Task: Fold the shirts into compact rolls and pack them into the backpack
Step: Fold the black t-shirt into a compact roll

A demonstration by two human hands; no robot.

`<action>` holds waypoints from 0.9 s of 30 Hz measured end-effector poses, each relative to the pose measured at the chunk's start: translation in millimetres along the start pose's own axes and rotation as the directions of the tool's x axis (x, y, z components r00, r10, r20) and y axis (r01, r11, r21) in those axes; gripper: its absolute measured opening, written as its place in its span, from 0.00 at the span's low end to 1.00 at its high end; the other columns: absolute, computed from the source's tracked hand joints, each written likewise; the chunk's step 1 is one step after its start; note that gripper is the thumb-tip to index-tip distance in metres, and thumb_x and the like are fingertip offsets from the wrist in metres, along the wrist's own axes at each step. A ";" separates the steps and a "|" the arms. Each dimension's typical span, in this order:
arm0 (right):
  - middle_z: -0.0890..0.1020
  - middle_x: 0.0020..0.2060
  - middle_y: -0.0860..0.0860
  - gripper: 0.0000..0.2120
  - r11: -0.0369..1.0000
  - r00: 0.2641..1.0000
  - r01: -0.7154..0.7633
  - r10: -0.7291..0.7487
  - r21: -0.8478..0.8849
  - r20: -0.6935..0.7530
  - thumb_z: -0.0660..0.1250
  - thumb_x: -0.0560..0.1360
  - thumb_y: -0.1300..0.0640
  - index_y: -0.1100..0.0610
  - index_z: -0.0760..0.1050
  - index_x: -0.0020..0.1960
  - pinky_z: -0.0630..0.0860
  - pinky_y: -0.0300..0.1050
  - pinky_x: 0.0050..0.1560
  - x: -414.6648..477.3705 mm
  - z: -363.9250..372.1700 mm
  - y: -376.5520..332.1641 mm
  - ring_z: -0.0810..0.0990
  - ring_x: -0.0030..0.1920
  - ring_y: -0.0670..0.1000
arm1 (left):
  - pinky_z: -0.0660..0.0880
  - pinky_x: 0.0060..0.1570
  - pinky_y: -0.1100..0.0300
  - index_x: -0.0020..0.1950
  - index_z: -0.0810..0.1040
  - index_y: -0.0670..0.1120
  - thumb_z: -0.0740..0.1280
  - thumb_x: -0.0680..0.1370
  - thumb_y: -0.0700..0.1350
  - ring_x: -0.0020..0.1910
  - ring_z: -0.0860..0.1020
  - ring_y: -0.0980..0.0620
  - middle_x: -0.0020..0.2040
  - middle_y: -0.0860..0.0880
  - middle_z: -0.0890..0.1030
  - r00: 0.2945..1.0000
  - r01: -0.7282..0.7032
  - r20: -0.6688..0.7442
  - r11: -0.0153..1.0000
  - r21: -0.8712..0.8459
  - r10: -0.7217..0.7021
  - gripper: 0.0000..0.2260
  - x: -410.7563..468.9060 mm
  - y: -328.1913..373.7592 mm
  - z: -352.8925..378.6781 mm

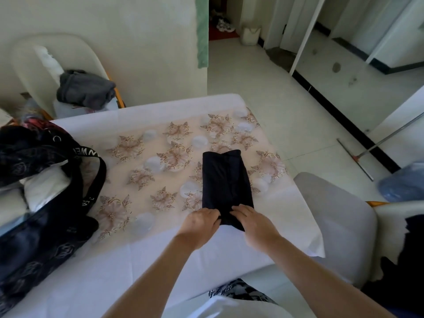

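Observation:
A dark navy shirt [226,182], folded into a long narrow strip, lies on the table [160,260] and runs away from me. My left hand [199,223] and my right hand [254,223] both grip its near end, fingers curled over the fabric edge. A black patterned backpack [39,226] lies open at the table's left side, with white rolled cloth [43,187] showing inside it and its lettered strap [96,171] draped on the tabletop.
A flowered cloth [174,154] covers the table's far half. A grey garment [86,89] sits on a white chair [57,56] at the back left. A grey chair [339,226] stands to my right. A squeegee mop [358,159] lies on the tiled floor.

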State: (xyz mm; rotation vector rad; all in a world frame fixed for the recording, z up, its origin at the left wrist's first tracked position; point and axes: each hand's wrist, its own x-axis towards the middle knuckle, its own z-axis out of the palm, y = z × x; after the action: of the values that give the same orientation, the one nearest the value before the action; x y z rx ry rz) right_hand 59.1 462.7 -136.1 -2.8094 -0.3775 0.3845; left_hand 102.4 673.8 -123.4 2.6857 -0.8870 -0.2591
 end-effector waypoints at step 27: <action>0.74 0.62 0.54 0.25 0.953 0.883 -0.303 0.281 0.002 -0.375 0.72 0.72 0.62 0.54 0.72 0.67 0.76 0.51 0.53 72.3 -27.0 35.3 0.77 0.59 0.57 | 0.40 0.76 0.51 0.81 0.48 0.55 0.59 0.79 0.62 0.79 0.40 0.49 0.81 0.51 0.44 0.994 -0.097 0.067 0.986 0.138 0.088 0.34 50.8 -23.1 31.0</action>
State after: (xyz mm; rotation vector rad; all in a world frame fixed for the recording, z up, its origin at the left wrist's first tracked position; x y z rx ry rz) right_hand 142.0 444.7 -138.1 -2.9101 0.1242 -0.1092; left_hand 147.3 653.7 -164.1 2.7682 -1.0836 -0.2680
